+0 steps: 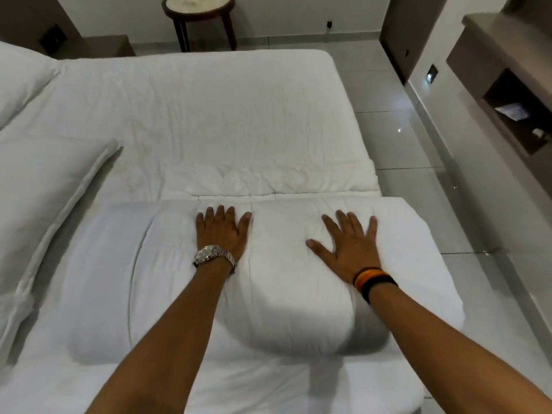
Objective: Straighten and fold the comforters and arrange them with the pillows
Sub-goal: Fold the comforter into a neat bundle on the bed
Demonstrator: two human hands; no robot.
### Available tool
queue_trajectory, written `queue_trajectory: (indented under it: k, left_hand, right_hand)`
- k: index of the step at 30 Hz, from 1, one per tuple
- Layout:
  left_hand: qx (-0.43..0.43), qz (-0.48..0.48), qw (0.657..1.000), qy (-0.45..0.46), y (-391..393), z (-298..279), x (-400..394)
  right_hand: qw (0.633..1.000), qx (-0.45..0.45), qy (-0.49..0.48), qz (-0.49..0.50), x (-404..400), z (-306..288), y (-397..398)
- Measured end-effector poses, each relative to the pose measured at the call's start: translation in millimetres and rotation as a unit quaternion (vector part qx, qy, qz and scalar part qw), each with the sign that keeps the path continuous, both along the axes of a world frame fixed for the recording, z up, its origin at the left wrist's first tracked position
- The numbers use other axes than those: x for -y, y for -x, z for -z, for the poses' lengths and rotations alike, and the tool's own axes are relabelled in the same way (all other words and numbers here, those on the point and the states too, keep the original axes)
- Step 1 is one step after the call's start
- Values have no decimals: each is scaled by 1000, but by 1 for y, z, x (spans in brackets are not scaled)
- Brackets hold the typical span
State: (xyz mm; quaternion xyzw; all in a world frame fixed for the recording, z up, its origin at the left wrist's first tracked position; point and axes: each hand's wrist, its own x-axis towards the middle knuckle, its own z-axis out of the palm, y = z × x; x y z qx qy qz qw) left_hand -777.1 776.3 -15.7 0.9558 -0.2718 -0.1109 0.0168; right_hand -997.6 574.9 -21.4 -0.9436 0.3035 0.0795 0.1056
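Observation:
A white comforter (283, 300) lies folded into a thick pad across the near end of the bed. My left hand (222, 230), with a metal watch on the wrist, rests flat on its far edge with fingers spread. Flat on the same fold, further right, lies my right hand (348, 249), fingers apart and coloured bands at the wrist. Behind the fold a second white comforter (268, 179) shows as a crumpled strip. A white pillow (44, 204) lies along the left side, and another pillow (21, 79) sits at the far left corner.
The white mattress (194, 109) stretches beyond the fold. A round side table (198, 7) stands against the far wall. Glossy tiled floor (397, 130) runs along the bed's right side. A wall unit with an open shelf (513, 112) is at the right.

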Motion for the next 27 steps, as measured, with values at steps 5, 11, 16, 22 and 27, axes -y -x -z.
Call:
queue_trajectory:
  k: [5, 11, 16, 22, 27]
  left_hand:
    - [41, 11, 989, 143, 115, -21, -70]
    - [97, 63, 983, 144, 213, 25, -159]
    - [157, 64, 976, 135, 158, 40, -115]
    - [147, 62, 981, 109, 67, 68, -54]
    - [131, 119, 979, 99, 35, 81, -32]
  right_hand:
    - [993, 115, 5, 17, -47, -18, 71]
    - [982, 164, 62, -68, -110, 32, 179]
    - [972, 190, 124, -55, -67, 47, 116]
    - [981, 156, 108, -47, -12, 60, 28]
    - [982, 133, 96, -93, 8, 76, -11]
